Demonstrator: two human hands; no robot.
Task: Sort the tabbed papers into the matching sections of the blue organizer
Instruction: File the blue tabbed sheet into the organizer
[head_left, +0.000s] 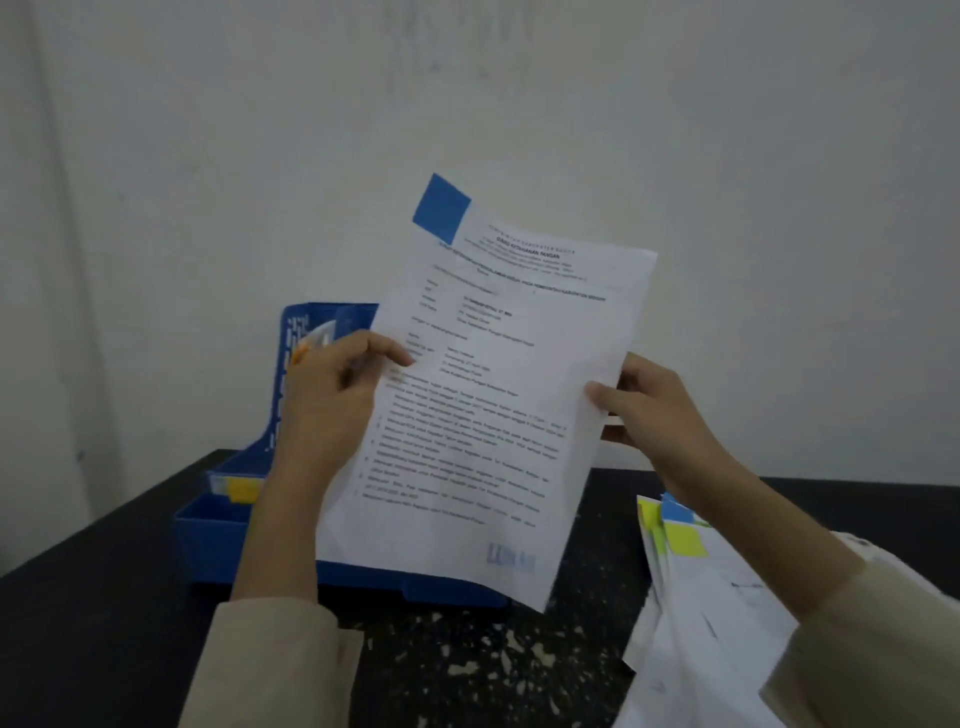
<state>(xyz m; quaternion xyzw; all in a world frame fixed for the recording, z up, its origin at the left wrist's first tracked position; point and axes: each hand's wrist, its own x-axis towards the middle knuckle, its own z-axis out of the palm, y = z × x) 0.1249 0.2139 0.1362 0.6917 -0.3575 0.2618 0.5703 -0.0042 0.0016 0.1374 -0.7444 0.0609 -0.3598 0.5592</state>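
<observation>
Two hands hold one printed sheet (498, 384) up in the air above the dark speckled tabletop (457, 660), well clear of its surface. The tabletop's left edge runs diagonally from the near left toward the far wall, and its far edge meets that pale wall; bare dark surface lies between the organizer and the near edge.

The left hand (332, 395) pinches the sheet's left edge, thumb on the printed face and fingers curled behind. The right hand (649, 405) grips the right edge the same way, thumb in front and fingers behind. The sheet is tilted, its top leaning right, with a blue tab (441, 208) stuck at its top left corner. Both arms wear beige sleeves (280, 670).

The blue organizer (218, 530) stands toward the tabletop's far left, partly hidden behind the held sheet and left forearm. Its tall back wall rises at the far side, and a yellow tab (243, 489) shows on a lower front section; papers sit in the rear section.

At the right edge lies a loose stack of papers (691, 639) with yellow, green and blue tabs (683, 538) at its far end, partly under the right forearm.
</observation>
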